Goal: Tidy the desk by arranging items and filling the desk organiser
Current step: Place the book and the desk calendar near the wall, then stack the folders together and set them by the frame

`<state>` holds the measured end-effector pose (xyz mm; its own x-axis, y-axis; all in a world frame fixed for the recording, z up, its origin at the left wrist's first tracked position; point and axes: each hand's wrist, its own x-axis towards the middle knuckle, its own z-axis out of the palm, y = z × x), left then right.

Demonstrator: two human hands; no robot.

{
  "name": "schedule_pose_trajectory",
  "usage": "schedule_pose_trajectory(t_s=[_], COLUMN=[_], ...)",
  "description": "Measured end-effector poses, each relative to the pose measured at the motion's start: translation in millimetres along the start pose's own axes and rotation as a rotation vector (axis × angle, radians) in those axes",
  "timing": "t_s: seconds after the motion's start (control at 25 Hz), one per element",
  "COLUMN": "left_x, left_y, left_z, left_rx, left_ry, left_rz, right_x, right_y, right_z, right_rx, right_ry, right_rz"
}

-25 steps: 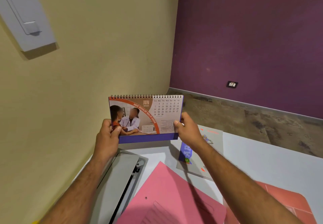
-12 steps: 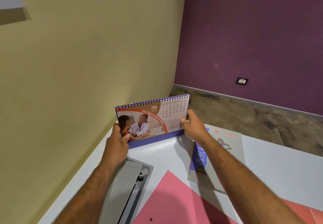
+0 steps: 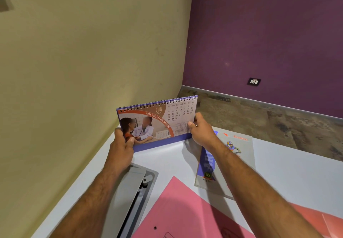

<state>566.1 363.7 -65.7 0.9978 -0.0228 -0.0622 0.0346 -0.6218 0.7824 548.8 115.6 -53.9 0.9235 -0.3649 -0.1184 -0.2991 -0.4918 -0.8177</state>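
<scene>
A spiral-bound desk calendar with a purple base, open at June, stands at the far left corner of the white desk, close to the yellow wall. My left hand grips its lower left corner, thumb on the front. My right hand pinches its right edge. The calendar's base touches the desk and its face tilts slightly back.
A grey cable hatch is set into the desk under my left forearm. A pink folder lies at the near middle, a red folder at the near right. A grey notebook lies under my right forearm.
The calendar has come down from the air and forward, and now stands on the desk near the wall corner. Both hands still hold it.
</scene>
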Motion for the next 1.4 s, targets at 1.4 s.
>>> schedule_pose_trajectory(t_s=[1.4], left_x=[-233.5], left_y=[-46.9], left_z=[-2.7], left_rx=[0.435], left_ry=[-0.333], left_rz=[-0.051], right_x=[-413.5], right_y=[41.1], right_z=[-13.9], right_rx=[0.556], right_ry=[0.219], right_rz=[0.632])
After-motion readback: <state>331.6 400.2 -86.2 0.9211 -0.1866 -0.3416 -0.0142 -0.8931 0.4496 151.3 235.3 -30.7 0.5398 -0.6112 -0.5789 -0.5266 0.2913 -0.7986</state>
